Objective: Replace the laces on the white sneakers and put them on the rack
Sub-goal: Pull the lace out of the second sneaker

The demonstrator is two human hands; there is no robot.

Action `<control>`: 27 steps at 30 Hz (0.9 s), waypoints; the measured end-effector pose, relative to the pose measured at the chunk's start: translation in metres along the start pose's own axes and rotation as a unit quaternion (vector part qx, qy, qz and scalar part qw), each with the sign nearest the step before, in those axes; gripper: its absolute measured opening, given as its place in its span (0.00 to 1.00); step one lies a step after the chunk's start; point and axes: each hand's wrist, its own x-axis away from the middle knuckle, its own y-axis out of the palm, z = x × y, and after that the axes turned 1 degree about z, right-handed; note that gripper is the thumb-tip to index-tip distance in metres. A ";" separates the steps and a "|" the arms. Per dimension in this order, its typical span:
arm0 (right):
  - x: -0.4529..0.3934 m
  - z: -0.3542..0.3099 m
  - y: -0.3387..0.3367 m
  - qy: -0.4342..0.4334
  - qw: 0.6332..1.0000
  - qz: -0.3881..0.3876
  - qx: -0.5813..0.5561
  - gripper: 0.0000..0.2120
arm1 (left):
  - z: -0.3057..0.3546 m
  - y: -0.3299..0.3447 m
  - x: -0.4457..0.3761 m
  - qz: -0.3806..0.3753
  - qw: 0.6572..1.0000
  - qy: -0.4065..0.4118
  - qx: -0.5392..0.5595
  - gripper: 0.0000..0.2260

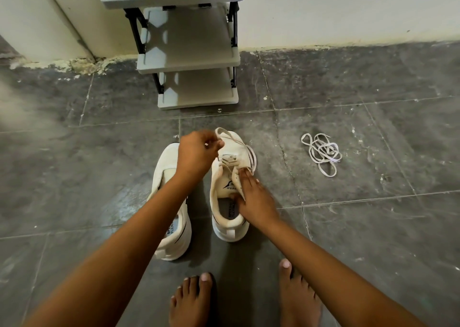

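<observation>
Floor (pixel 373 90): I saw dark grey tiles, scuffed with pale marks, carrying everything.
Rack (pixel 189 62): grey tiered shelves on black posts stood against the wall, beyond the right sneaker's toe.
Left sneaker (pixel 169 202): white, it lay just beside the right sneaker, on its left, partly under my left forearm.
Right sneaker (pixel 231 177): white, upright on the floor in front of the bare feet, toe toward the rack, a few lace rows still threaded.
Loose lace (pixel 321 153): a white tangle lay well to the right of the right sneaker.
Left hand (pixel 196 152): over the right sneaker's toe, its grip pinched the threaded lace (pixel 224 135) and held it raised.
Right hand (pixel 254 197): its grip curled round the right sneaker's collar edge, thumb inside the opening.
</observation>
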 end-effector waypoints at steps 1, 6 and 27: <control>0.000 0.000 0.000 -0.004 1.000 -0.001 0.006 0.32 | -0.004 0.000 0.003 0.002 1.000 -0.005 -0.010 0.09; -0.001 0.000 -0.003 -0.009 1.000 0.008 0.026 0.34 | -0.023 0.004 0.018 -0.074 0.987 0.002 -0.142 0.23; -0.039 -0.026 -0.039 0.050 0.991 -0.033 -0.120 0.15 | -0.043 0.031 0.040 -0.147 0.933 0.084 -0.317 0.09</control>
